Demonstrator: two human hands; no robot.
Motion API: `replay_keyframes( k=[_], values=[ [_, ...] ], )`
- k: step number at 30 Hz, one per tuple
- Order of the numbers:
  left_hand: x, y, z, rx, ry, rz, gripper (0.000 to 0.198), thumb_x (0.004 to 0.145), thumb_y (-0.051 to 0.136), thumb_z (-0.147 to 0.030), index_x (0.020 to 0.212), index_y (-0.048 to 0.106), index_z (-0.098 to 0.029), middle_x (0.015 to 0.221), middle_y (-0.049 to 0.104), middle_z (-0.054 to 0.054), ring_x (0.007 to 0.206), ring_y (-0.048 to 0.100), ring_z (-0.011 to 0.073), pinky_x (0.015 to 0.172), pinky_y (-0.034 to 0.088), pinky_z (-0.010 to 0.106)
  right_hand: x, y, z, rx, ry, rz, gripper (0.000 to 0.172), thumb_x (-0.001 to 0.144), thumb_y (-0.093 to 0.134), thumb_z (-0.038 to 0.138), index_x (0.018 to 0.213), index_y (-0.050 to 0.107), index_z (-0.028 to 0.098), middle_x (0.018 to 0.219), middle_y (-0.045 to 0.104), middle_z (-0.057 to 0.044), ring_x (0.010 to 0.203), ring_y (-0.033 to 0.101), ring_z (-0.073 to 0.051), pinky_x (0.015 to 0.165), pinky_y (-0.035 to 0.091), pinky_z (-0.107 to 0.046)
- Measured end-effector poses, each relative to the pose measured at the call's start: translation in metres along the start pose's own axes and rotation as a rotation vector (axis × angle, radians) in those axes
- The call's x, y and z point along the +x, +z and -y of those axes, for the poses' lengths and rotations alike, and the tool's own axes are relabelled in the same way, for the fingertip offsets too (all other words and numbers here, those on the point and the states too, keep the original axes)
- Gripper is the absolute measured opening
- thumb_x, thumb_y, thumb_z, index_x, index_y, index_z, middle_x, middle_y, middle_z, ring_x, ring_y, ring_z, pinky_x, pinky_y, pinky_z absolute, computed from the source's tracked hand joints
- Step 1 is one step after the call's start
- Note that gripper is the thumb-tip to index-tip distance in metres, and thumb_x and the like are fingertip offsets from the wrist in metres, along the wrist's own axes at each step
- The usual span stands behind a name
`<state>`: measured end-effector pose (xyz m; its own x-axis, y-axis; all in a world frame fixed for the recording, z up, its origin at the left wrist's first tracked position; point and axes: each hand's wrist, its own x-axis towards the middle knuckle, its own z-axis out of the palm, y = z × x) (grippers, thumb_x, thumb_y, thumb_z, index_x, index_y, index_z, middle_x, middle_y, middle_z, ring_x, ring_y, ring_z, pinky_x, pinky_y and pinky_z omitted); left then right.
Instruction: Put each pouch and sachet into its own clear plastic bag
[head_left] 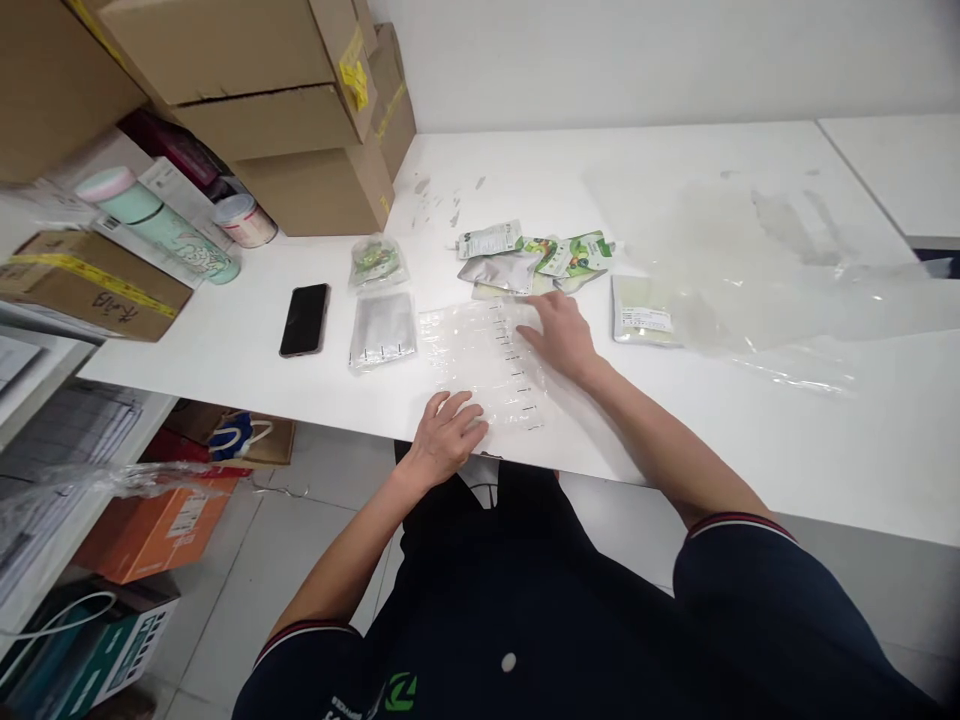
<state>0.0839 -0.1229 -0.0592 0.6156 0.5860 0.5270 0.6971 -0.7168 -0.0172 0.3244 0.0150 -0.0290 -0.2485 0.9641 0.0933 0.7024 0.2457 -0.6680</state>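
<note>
A clear plastic bag (480, 355) with small black marks lies flat near the front edge of the white table (825, 440). My left hand (445, 435) rests on its near corner at the table edge, fingers spread and flat. My right hand (559, 335) presses on the bag's far right corner, fingers stretched out. Just beyond my right hand lies a heap of small green and silver pouches (536, 258). A silver pouch (382, 329) lies left of the clear bag, with a bagged green packet (376, 261) behind it.
A black phone (304, 319) lies left of the silver pouch. Cardboard boxes (300, 110) are stacked at the back left, with a mint bottle (161, 225) and a small tin (245, 220). A large clear plastic sheet (757, 270) covers the right side, partly over a pale pouch (641, 311). Boxes stand on the floor at left.
</note>
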Motion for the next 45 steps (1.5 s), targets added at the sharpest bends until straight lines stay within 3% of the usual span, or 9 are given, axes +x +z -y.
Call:
replay_keyframes(
  k=[4, 7, 10, 16, 20, 25, 31, 38, 45],
  values=[
    [-0.009, 0.002, -0.003, -0.042, -0.01, 0.021, 0.024, 0.089, 0.05, -0.002, 0.094, 0.066, -0.02, 0.1, 0.073, 0.004, 0.106, 0.065, 0.024, 0.096, 0.048, 0.047, -0.005, 0.018, 0.011, -0.363, -0.341, 0.272, 0.066, 0.081, 0.07, 0.051, 0.138, 0.052, 0.022, 0.152, 0.041, -0.015, 0.137, 0.036, -0.041, 0.104, 0.039, -0.059],
    [-0.014, 0.002, -0.003, -0.097, -0.023, 0.025, 0.026, 0.089, 0.049, -0.001, 0.096, 0.067, -0.019, 0.102, 0.073, 0.005, 0.109, 0.065, 0.0238, 0.09, 0.053, 0.041, 0.0, 0.027, 0.018, -0.55, -0.356, 0.305, 0.029, 0.097, 0.049, 0.032, 0.119, 0.062, 0.018, 0.134, 0.057, -0.016, 0.121, 0.05, -0.036, 0.093, 0.046, -0.051],
    [-0.018, 0.0, -0.004, -0.115, -0.038, 0.026, 0.029, 0.089, 0.048, 0.0, 0.096, 0.067, -0.02, 0.101, 0.074, 0.004, 0.11, 0.065, 0.024, 0.089, 0.054, 0.041, 0.02, 0.023, 0.031, -0.593, -0.368, 0.282, 0.028, 0.099, 0.036, 0.015, 0.103, 0.063, 0.018, 0.111, 0.066, -0.014, 0.103, 0.056, -0.028, 0.082, 0.048, -0.042],
    [-0.019, 0.004, -0.011, -0.104, -0.083, 0.005, 0.029, 0.088, 0.048, -0.001, 0.098, 0.067, -0.02, 0.101, 0.074, 0.005, 0.11, 0.065, 0.025, 0.091, 0.054, 0.043, 0.091, -0.012, 0.052, -0.411, -0.241, 0.024, 0.032, 0.101, 0.035, 0.031, 0.118, 0.059, 0.017, 0.112, 0.065, -0.013, 0.098, 0.059, -0.026, 0.083, 0.047, -0.043],
    [-0.018, 0.008, -0.014, -0.08, -0.133, 0.035, 0.028, 0.089, 0.047, -0.003, 0.098, 0.067, -0.021, 0.104, 0.073, 0.006, 0.115, 0.063, 0.0255, 0.097, 0.052, 0.046, 0.11, -0.007, 0.027, -0.655, -0.115, 0.185, 0.046, 0.086, 0.06, 0.028, 0.13, 0.055, 0.016, 0.138, 0.052, -0.021, 0.124, 0.047, -0.042, 0.096, 0.04, -0.058],
    [-0.016, 0.005, -0.014, -0.088, -0.176, 0.092, 0.025, 0.09, 0.049, -0.003, 0.097, 0.067, -0.019, 0.108, 0.071, 0.006, 0.126, 0.056, 0.0294, 0.103, 0.047, 0.051, 0.108, -0.001, 0.001, -0.644, 0.01, 0.103, 0.044, 0.095, 0.035, 0.015, 0.135, 0.049, 0.005, 0.128, 0.056, -0.028, 0.119, 0.051, -0.04, 0.09, 0.043, -0.053],
    [-0.024, 0.008, -0.016, -0.069, -0.302, 0.009, 0.026, 0.092, 0.054, -0.011, 0.11, 0.067, -0.024, 0.125, 0.067, 0.009, 0.124, 0.055, 0.0306, 0.094, 0.051, 0.05, 0.046, -0.033, 0.034, -0.288, -0.117, -0.181, 0.05, 0.104, 0.021, 0.035, 0.147, 0.043, 0.022, 0.127, 0.063, -0.012, 0.117, 0.058, -0.027, 0.101, 0.044, -0.047],
    [-0.039, 0.011, -0.017, -0.065, -0.4, -0.116, 0.014, 0.095, 0.054, -0.021, 0.096, 0.068, -0.021, 0.089, 0.067, 0.009, 0.09, 0.063, 0.0218, 0.079, 0.055, 0.039, -0.085, 0.016, 0.006, -0.101, -0.489, 0.14, 0.044, 0.101, 0.034, 0.026, 0.138, 0.058, 0.03, 0.144, 0.056, -0.003, 0.142, 0.042, -0.024, 0.115, 0.044, -0.05],
    [-0.045, 0.015, -0.019, 0.095, -0.374, -0.218, 0.023, 0.091, 0.064, -0.025, 0.069, 0.058, -0.021, 0.068, 0.059, 0.003, 0.066, 0.056, 0.0167, 0.061, 0.045, 0.035, -0.102, 0.027, -0.018, -0.126, -0.627, 0.261, 0.044, 0.1, 0.042, 0.024, 0.142, 0.052, 0.022, 0.149, 0.049, -0.012, 0.144, 0.038, -0.027, 0.116, 0.042, -0.053]
  ],
)
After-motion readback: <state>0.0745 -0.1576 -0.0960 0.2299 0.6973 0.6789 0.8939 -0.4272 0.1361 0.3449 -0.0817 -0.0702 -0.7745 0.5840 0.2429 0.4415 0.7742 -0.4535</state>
